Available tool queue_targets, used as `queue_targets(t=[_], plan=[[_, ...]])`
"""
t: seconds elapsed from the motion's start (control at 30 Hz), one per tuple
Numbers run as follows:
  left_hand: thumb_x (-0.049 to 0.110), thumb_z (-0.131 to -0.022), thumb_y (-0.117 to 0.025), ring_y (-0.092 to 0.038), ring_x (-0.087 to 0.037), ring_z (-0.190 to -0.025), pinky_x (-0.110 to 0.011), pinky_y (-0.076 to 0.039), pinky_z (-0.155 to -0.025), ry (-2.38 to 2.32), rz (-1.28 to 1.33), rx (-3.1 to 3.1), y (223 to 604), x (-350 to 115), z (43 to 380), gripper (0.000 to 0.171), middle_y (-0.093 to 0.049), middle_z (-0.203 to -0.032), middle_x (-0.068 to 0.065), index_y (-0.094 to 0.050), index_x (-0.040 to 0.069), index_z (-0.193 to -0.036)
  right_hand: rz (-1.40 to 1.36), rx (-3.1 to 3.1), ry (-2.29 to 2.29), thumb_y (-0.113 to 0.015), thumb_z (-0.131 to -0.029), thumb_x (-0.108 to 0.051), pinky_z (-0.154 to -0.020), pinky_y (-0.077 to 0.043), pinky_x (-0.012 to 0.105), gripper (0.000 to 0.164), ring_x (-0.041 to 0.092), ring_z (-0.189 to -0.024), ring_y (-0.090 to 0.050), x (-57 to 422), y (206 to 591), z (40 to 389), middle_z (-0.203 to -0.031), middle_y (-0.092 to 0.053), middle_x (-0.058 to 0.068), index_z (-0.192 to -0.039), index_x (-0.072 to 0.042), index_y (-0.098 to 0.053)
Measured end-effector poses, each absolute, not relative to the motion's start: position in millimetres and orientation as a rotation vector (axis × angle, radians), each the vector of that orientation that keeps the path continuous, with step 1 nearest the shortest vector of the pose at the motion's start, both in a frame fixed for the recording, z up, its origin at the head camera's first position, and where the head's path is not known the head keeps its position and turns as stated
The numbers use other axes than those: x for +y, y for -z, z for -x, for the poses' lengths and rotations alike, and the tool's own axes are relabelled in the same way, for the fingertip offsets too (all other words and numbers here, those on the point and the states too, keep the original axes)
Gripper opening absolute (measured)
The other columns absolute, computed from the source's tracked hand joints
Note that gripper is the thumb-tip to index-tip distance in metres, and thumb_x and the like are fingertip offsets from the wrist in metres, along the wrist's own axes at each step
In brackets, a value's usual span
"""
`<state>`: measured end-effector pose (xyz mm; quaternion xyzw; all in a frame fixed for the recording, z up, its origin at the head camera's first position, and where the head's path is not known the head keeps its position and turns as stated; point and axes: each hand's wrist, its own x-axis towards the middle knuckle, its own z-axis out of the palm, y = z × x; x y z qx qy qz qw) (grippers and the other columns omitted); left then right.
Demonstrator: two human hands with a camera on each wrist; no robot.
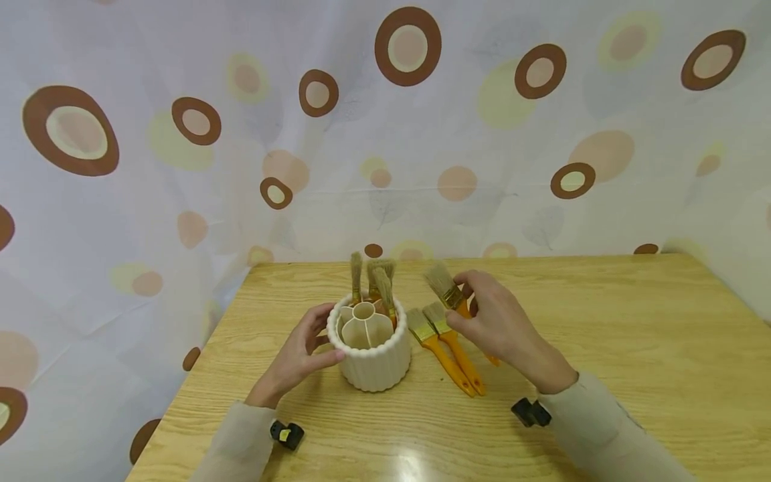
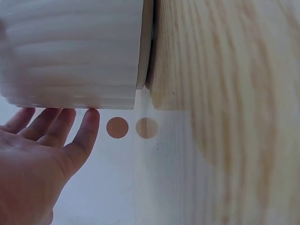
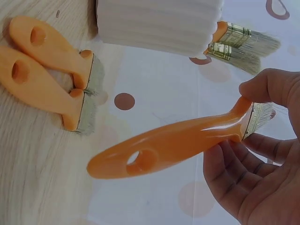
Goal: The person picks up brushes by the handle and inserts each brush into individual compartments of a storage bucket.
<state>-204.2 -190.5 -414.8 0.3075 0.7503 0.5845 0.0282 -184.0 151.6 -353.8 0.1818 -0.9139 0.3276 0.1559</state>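
Note:
A white ribbed brush holder (image 1: 376, 367) with an inner divider stands on the table. Several paintbrushes (image 1: 357, 271) stand in its rear and right compartments, bristles up. My left hand (image 1: 301, 358) holds the holder's left side, thumb near the front rim; in the left wrist view its fingertips (image 2: 91, 117) touch the ribbed wall. To the holder's right, my right hand (image 1: 496, 318) pinches an orange-handled paintbrush (image 3: 173, 145) near its metal ferrule, bristles pointing up and to the left. Below it, two more orange paintbrushes (image 1: 448, 361) lie side by side on the tabletop.
The light wooden table (image 1: 632, 348) reaches back to a pale curtain (image 1: 458, 120) printed with brown and beige circles. A small black device (image 1: 288, 435) is worn at the left wrist and another black device (image 1: 531, 412) at the right.

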Motion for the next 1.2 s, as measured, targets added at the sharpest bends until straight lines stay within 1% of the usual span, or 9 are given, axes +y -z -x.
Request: queue_targets(t=[0.1,0.27,0.37,0.5,0.67,1.0,1.2], plan=[[0.009,-0.085,-0.071,-0.038,-0.03,-0.131,-0.057,-0.035,-0.099,-1.807,-0.951,2.312,414.5,-191.2,203.8,0.071,-0.041,-0.144,-0.012,-0.032,0.007,-0.144,-0.535,-2.604,-0.941,-0.07,-0.082,-0.019,-0.061,-0.044,0.032,0.044,0.02,-0.071,-0.053,147.7,350.1,184.3,-0.095,-0.057,0.005,-0.121,-0.006,-0.055],[0.007,-0.086,-0.07,-0.038,-0.03,-0.132,-0.054,-0.036,-0.1,-1.799,-0.958,2.317,414.4,-190.7,205.0,0.068,-0.041,-0.143,-0.014,-0.032,0.006,-0.143,-0.559,-2.568,-0.938,-0.07,-0.082,-0.019,-0.061,-0.045,0.031,0.042,0.015,-0.069,-0.052,142.6,345.1,182.7,-0.094,-0.056,0.004,-0.119,-0.007,-0.055],[0.006,-0.085,-0.07,-0.039,-0.03,-0.131,-0.053,-0.037,-0.1,-1.802,-0.948,2.319,414.5,-190.3,205.4,0.068,-0.042,-0.143,-0.014,-0.032,0.006,-0.142,-0.583,-2.537,-0.944,-0.07,-0.082,-0.019,-0.061,-0.045,0.031,0.042,0.015,-0.068,-0.051,140.1,342.5,181.8,-0.093,-0.056,0.004,-0.119,-0.007,-0.054],[0.007,-0.085,-0.07,-0.039,-0.031,-0.131,-0.056,-0.036,-0.1,-1.816,-0.946,2.307,413.8,-189.9,204.6,0.067,-0.043,-0.142,-0.015,-0.033,0.005,-0.141,-0.592,-2.515,-0.955,-0.07,-0.082,-0.02,-0.059,-0.044,0.031,0.042,0.017,-0.068,-0.052,136.9,338.7,180.9,-0.093,-0.055,0.003,-0.119,-0.008,-0.054],[0.009,-0.085,-0.071,-0.039,-0.032,-0.131,-0.057,-0.035,-0.1,-1.823,-0.94,2.298,413.7,-189.7,203.7,0.067,-0.043,-0.141,-0.015,-0.033,0.004,-0.14,-0.612,-2.475,-0.961,-0.071,-0.081,-0.019,-0.058,-0.044,0.03,0.041,0.016,-0.067,-0.051,132.3,333.7,180.9,-0.091,-0.055,0.002,-0.118,-0.009,-0.055],[0.004,-0.084,-0.071,-0.041,-0.032,-0.128,-0.055,-0.037,-0.099,-1.849,-0.946,2.291,414.6,-189.6,203.9,0.065,-0.046,-0.137,-0.016,-0.034,0.001,-0.136,-0.63,-2.432,-0.948,-0.073,-0.08,-0.019,-0.058,-0.044,0.029,0.046,0.015,-0.067,-0.051,124.9,324.8,176.7,-0.093,-0.055,0.004,-0.119,-0.005,-0.054],[0.005,-0.084,-0.072,-0.042,-0.031,-0.127,-0.055,-0.037,-0.099,-1.848,-0.942,2.294,414.0,-189.8,203.0,0.064,-0.046,-0.136,-0.016,-0.034,0.001,-0.135,-0.644,-2.403,-0.945,-0.075,-0.08,-0.019,-0.057,-0.045,0.028,0.047,0.015,-0.066,-0.051,119.6,320.4,175.3,-0.093,-0.055,0.005,-0.119,-0.003,-0.053]])
